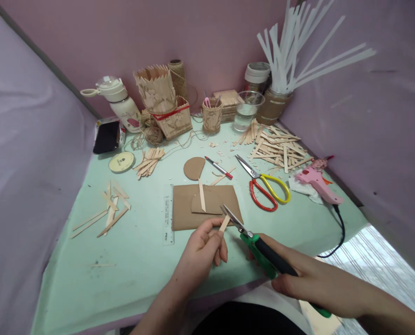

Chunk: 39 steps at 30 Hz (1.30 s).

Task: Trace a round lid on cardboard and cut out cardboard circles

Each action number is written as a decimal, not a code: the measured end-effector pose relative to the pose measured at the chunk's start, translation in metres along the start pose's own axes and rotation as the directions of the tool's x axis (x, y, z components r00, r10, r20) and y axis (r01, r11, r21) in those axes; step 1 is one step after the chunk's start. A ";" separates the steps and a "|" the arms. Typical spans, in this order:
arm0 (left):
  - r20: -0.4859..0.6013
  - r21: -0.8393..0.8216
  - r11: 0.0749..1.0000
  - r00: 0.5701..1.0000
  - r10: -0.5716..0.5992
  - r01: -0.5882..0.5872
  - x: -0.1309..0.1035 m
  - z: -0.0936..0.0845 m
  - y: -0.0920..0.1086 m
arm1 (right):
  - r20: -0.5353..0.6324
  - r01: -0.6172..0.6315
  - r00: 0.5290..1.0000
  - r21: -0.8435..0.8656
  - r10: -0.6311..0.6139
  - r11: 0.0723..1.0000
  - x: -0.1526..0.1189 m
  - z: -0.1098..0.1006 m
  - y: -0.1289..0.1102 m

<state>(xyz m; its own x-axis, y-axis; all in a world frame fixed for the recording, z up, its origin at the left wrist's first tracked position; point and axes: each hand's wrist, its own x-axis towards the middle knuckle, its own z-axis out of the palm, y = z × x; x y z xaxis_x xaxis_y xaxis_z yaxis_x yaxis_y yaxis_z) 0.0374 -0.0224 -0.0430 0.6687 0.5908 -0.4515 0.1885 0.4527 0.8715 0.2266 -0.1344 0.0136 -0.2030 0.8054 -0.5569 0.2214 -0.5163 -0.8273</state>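
Observation:
Between the thumb and fingers of my left hand (205, 244) is a short flat wooden stick (225, 223), tilted upward. My right hand (298, 277) is wrapped round the handles of green and black scissors (268, 253). Their slightly parted blades point up and left, at the upper end of the stick. Just beyond my left hand lies a brown cardboard sheet (182, 209) with a smaller cardboard piece (214, 205) and a wooden stick (202, 195) on it. A clear ruler (168, 218) lies along the sheet's left edge.
Red and yellow scissors (263, 186) lie right of the cardboard, with a pink glue gun (319, 184) farther right. Behind stand a water cup (245, 114), a stick pot (212, 117) and a bottle (125, 109). Loose sticks (280, 146) are piled at back right.

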 end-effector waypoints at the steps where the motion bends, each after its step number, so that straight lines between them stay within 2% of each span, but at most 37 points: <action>1: 0.001 0.009 1.000 1.000 -0.004 0.004 0.000 -0.001 0.000 | 0.011 -0.007 1.000 -0.007 0.007 1.000 0.000 -0.001 0.000; 11: 0.025 0.030 0.999 0.999 -0.022 0.021 0.000 -0.003 0.000 | 0.103 -0.049 0.993 -0.069 0.056 0.996 -0.001 -0.007 -0.010; 16: 0.058 0.045 0.998 0.998 -0.037 0.035 0.002 -0.002 0.002 | 0.081 -0.091 0.992 -0.116 0.100 0.989 -0.003 -0.010 -0.008; 21: 0.123 0.037 0.997 0.989 -0.076 0.072 0.011 0.005 0.015 | -0.037 -0.043 0.999 -0.110 0.039 0.993 -0.009 -0.011 0.008; 26: 0.184 0.034 0.993 0.976 -0.120 0.116 0.023 0.017 0.027 | -0.205 -0.048 0.978 -0.015 0.044 0.999 -0.023 -0.006 0.022; 30: 0.224 0.037 0.991 0.965 -0.137 0.132 0.030 0.025 0.027 | -0.281 -0.096 0.952 0.087 0.117 0.992 -0.027 0.001 0.035; 34: 0.250 -0.020 0.991 0.960 -0.126 0.136 0.032 0.026 0.025 | -0.276 -0.127 0.940 0.263 0.200 0.956 -0.022 -0.004 0.040; 36: 0.240 -0.052 0.991 0.965 -0.106 0.122 0.031 0.024 0.025 | -0.346 -0.085 0.924 0.222 0.160 0.971 -0.020 -0.010 0.035; 39: 0.186 -0.079 0.992 0.979 -0.079 0.095 0.026 0.021 0.027 | -0.436 -0.007 0.899 0.062 0.034 0.998 -0.017 -0.016 0.024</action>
<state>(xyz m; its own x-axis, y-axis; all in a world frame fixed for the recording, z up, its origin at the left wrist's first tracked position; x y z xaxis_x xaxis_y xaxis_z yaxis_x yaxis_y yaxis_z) 0.0750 -0.0082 -0.0273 0.7735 0.4189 -0.4756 0.1937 0.5583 0.8067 0.2509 -0.1560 0.0044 0.2412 0.8338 -0.4965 0.1635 -0.5392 -0.8262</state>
